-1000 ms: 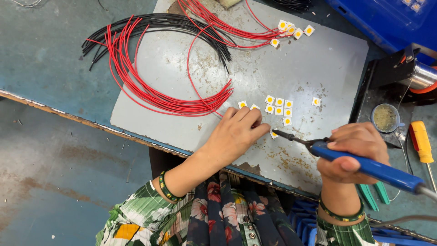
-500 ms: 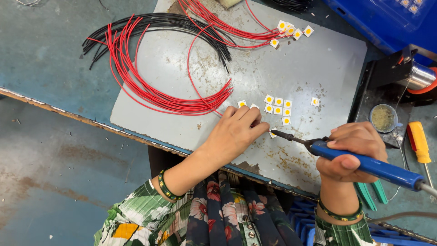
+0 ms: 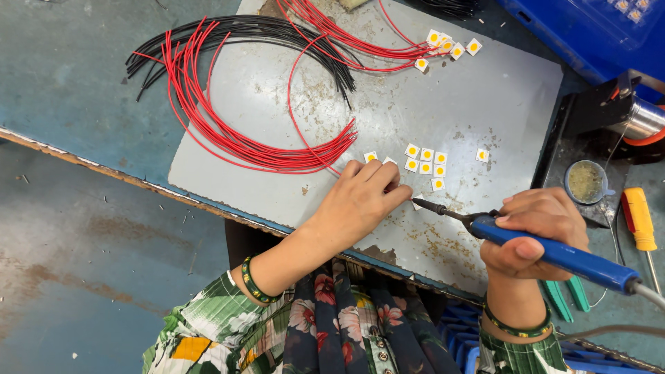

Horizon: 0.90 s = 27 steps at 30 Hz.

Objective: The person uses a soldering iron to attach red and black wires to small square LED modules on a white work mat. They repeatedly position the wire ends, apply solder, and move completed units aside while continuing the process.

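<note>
Soldering iron (image 3: 554,251) tip amid scattered chips (image 3: 427,161)

Black wires (image 3: 277,31) curve at eleven o'clock on the counter (image 3: 62,76). At three o'clock sit a small round tin (image 3: 586,182) and a yellow-handled screwdriver (image 3: 638,218), green pliers (image 3: 564,296) near four, a blue box (image 3: 589,34) at one.

Green/white leaf-print sleeves w/ yellow patch, dark floral front, green bangle on each wrist; left hand (image 3: 360,201), right hand (image 3: 537,228) bare.
</note>
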Available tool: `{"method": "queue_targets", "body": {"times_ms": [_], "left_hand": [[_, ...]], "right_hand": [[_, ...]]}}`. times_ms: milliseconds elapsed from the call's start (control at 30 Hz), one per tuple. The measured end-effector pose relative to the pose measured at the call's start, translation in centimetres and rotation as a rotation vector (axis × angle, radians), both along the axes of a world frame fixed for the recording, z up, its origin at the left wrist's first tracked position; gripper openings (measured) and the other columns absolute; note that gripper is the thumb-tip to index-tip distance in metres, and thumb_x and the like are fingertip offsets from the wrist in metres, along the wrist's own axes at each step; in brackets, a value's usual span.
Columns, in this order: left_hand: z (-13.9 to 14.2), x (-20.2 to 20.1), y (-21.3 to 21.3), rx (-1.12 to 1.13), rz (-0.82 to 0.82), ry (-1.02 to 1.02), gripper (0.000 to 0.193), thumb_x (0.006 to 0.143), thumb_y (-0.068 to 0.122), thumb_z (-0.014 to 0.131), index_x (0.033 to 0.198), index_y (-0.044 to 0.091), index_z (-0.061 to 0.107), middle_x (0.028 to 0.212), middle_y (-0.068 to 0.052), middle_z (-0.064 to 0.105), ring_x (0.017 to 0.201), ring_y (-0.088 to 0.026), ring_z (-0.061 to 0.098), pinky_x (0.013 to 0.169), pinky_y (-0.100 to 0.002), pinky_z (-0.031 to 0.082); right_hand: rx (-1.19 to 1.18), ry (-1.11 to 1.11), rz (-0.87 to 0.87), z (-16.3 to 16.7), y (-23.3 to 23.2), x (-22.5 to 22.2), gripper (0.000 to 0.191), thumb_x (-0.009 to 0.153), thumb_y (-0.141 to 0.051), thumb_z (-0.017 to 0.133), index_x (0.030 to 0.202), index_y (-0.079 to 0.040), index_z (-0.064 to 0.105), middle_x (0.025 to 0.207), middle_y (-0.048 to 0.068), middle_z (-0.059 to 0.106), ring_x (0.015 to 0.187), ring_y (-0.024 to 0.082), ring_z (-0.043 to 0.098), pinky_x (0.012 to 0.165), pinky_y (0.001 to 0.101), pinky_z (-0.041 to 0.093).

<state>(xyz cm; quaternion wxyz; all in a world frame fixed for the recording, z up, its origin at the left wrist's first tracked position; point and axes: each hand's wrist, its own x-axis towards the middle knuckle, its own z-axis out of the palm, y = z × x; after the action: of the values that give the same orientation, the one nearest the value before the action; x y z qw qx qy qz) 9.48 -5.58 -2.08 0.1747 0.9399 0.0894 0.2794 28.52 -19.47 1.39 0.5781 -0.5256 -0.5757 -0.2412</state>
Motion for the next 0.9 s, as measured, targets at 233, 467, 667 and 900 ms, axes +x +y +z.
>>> {"method": "queue_targets", "body": {"times_ms": [233,467,667,900], "left_hand": [[0.0,0.0,0.0,0.02,0.011,-0.012,0.016,0.089,0.013,0.06,0.104,0.015,0.066,0.1,-0.001,0.054,0.098,-0.02,0.055,0.084,-0.038,0.04],[0.0,0.3,-0.1,0.048,0.033,-0.025,0.011,0.088,0.015,0.063,0.1,0.014,0.064,0.098,-0.002,0.053,0.097,-0.02,0.055,0.082,-0.038,0.04],[-0.1,0.4,-0.2,0.056,0.046,-0.036,0.01,0.088,0.015,0.064,0.097,0.014,0.063,0.098,-0.002,0.053,0.097,-0.02,0.056,0.082,-0.038,0.04],[-0.1,0.4,-0.2,0.047,0.044,-0.043,0.01,0.089,0.015,0.064,0.099,0.014,0.063,0.098,-0.002,0.053,0.096,-0.02,0.055,0.082,-0.038,0.04]], "right_hand": [[-0.013,-0.023,0.015,0.3,0.0,-0.1,0.052,0.11,-0.045,0.051,0.079,-0.002,0.052,0.056,0.007,0.053,0.051,0.023,0.059,0.053,0.0313,0.051],[-0.034,-0.003,0.019,0.5,-0.2,-0.7,0.053,0.109,-0.047,0.054,0.081,-0.002,0.054,0.058,0.008,0.054,0.053,0.023,0.059,0.054,0.0313,0.052],[-0.025,0.024,0.033,0.4,-0.2,-1.1,0.054,0.109,-0.047,0.056,0.08,-0.001,0.054,0.059,0.009,0.055,0.049,0.023,0.059,0.055,0.032,0.053],[-0.004,0.034,0.056,0.0,0.0,-1.0,0.052,0.108,-0.043,0.058,0.079,-0.001,0.053,0.058,0.01,0.054,0.047,0.023,0.057,0.053,0.032,0.052]]}}
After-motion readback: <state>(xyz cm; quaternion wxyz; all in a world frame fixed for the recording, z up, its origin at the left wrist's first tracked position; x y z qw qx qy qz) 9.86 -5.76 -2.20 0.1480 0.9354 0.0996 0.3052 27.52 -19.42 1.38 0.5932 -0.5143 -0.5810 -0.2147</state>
